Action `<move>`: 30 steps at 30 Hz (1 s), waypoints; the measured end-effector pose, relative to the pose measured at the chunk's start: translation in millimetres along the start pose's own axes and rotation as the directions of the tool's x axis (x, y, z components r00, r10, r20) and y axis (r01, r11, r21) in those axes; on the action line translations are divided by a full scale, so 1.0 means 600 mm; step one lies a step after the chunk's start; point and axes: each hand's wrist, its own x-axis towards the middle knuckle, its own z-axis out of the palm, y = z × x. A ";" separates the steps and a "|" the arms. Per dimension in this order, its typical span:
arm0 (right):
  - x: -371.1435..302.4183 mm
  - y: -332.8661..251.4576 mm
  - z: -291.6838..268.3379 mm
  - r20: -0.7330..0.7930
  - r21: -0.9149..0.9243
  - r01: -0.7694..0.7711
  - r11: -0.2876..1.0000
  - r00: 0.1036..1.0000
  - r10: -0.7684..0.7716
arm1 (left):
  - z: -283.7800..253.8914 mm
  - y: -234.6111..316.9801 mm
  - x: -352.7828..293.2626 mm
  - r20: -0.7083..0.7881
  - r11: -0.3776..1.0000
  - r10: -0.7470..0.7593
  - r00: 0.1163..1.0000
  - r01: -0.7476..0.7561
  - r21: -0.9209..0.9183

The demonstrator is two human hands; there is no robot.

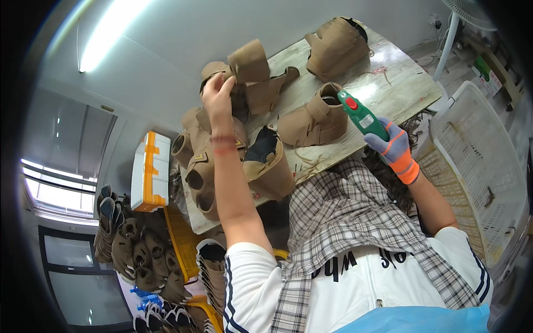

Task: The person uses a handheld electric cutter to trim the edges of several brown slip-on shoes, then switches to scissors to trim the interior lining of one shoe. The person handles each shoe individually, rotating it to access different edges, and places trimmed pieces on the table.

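Note:
My bare left hand [218,94] reaches over a pile at the table's far left. Its fingers are bent in a pinch at the edge of a tan shoe upper [249,62]; the exact contact is partly hidden. In a grey and orange glove, my right hand [393,145] is wrapped round a green hand-held power tool [363,116] with a red switch. The tool's front end is beside the opening of another tan upper [313,120]. Nearer me stands an upper with dark lining [270,164], and one more upper [337,49] sits at the far edge.
The pale worktable [361,83] carries thread scraps. A white plastic basket [477,172] stands right of it, near a white fan [472,11]. To the left are a white and orange box [151,172], a yellow crate [182,244] and stacked tan uppers [141,250].

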 end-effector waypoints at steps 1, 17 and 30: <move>-0.008 0.012 -0.015 -0.015 -0.033 -0.029 0.999 0.999 0.029 | -0.003 0.025 -0.057 -0.028 0.956 -0.130 0.991 0.118 -0.267; -0.041 0.034 0.020 0.172 -0.199 0.058 0.978 0.985 -0.023 | -0.015 -0.080 -0.456 0.141 -0.043 -0.826 0.546 0.188 -0.981; -0.017 -0.022 0.032 0.271 -0.457 0.513 0.727 0.859 -0.435 | -0.179 0.036 -0.254 0.264 0.109 -0.564 0.782 0.387 -0.916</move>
